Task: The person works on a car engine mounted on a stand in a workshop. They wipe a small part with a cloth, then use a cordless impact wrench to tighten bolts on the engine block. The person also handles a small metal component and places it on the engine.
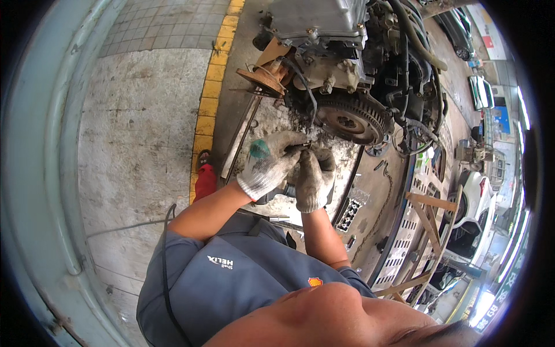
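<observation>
My left hand, in a soiled white knit glove with a green patch, has its fingers pinched together. Against its fingertips are those of my right hand, in a dirtier glove and also closed. A small dark piece shows between them, too small to name. Just beyond my hands hangs an engine with a toothed flywheel. A rusty exhaust flange sticks out at its left, and a silver cover tops it. Both hands are apart from the flywheel.
Below lies a stained light tray with a metal edge. A yellow floor line runs at the left. Right of my hands are a cylinder head, a slotted metal ramp, a wooden frame and parked cars.
</observation>
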Motion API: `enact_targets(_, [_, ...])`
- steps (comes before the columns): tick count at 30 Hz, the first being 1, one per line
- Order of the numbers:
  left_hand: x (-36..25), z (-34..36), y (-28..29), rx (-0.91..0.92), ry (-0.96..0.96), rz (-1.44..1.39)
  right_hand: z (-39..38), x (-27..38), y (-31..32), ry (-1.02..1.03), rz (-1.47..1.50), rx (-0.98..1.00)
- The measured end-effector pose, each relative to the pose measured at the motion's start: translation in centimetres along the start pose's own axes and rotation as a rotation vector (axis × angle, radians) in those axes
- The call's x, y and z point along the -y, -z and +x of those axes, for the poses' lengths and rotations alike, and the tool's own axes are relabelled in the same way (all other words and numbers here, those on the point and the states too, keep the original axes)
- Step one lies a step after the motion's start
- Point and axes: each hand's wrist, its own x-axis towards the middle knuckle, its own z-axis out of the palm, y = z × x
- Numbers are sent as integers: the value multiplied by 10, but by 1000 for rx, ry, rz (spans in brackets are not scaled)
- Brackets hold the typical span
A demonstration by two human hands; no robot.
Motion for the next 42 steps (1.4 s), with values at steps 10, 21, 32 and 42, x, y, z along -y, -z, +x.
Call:
enact_targets(10, [-5, 11, 3, 45, -249, 439, 31, 5, 32, 241, 118, -126])
enact_targets(21, [-6, 112, 32, -354, 3, 737, 48, -52, 269, 250, -254, -464])
enact_targets(32, [-14, 149, 5, -523, -271, 682, 12, -114, 287, 66, -265, -398])
enact_targets(42, [-19, 148, -9, -499, -104, 250, 17, -125, 292, 130, -306, -386])
